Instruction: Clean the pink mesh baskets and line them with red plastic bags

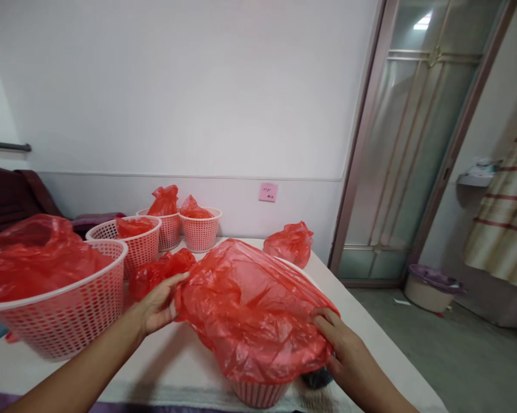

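Observation:
A red plastic bag (258,298) is spread over a white perforated basket (260,394) at the front of the table, and it hides most of that basket. My left hand (159,304) grips the bag's left edge, fingers closed on the film. On the opposite side, my right hand (338,338) pinches the bag's right edge. Part of a dark object (317,377) shows beneath my right hand; its kind is unclear. Just beyond my left hand lies a crumpled red bag (161,271).
A large basket (69,321) with a red bag stands at left. Several smaller baskets (201,234) with red bags stand behind it. Another red bag (289,244) lies by the wall near a pink note (267,193). A lined bin (430,289) stands on the floor.

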Action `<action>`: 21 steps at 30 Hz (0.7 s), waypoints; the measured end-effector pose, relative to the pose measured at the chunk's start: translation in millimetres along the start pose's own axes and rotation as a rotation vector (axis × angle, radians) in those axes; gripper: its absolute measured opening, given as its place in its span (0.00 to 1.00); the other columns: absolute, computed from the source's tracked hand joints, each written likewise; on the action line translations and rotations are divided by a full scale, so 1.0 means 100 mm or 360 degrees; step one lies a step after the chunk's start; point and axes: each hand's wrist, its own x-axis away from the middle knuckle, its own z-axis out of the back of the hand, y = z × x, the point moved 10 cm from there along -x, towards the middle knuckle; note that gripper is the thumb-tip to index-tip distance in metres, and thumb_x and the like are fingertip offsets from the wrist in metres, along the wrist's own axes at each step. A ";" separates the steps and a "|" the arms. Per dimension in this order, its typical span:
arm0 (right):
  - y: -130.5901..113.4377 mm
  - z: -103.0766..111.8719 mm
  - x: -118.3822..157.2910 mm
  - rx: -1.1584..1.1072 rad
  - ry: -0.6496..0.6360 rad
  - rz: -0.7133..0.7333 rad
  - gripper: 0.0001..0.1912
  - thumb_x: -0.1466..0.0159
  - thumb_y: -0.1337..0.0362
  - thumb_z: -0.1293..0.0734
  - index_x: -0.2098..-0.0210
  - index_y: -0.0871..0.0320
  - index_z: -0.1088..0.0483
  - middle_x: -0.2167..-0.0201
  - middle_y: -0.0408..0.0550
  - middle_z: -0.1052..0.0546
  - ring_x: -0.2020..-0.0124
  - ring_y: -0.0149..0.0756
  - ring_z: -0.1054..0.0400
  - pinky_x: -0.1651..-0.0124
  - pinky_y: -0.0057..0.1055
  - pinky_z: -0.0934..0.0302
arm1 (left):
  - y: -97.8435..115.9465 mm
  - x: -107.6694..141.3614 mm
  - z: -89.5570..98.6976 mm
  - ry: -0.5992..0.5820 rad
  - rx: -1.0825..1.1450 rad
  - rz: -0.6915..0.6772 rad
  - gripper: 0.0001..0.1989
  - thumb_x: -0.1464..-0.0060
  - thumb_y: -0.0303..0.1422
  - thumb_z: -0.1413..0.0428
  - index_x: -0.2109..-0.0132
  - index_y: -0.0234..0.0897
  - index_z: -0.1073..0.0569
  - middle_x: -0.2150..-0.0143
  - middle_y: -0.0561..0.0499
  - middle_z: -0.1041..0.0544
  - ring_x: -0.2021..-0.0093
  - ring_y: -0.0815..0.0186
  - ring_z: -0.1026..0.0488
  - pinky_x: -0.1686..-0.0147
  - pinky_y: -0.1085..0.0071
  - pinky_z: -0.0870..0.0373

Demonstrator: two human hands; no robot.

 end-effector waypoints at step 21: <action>0.18 0.35 0.32 0.0307 0.0554 0.0416 0.18 0.35 0.64 0.37 0.46 0.54 0.30 0.49 0.58 0.28 0.47 0.41 0.30 0.51 0.33 0.30 | -0.86 0.81 -0.51 -0.0258 0.0209 -0.0035 0.28 0.55 0.24 0.37 0.45 0.37 0.28 0.55 0.44 0.18 0.54 0.51 0.21 0.52 0.60 0.27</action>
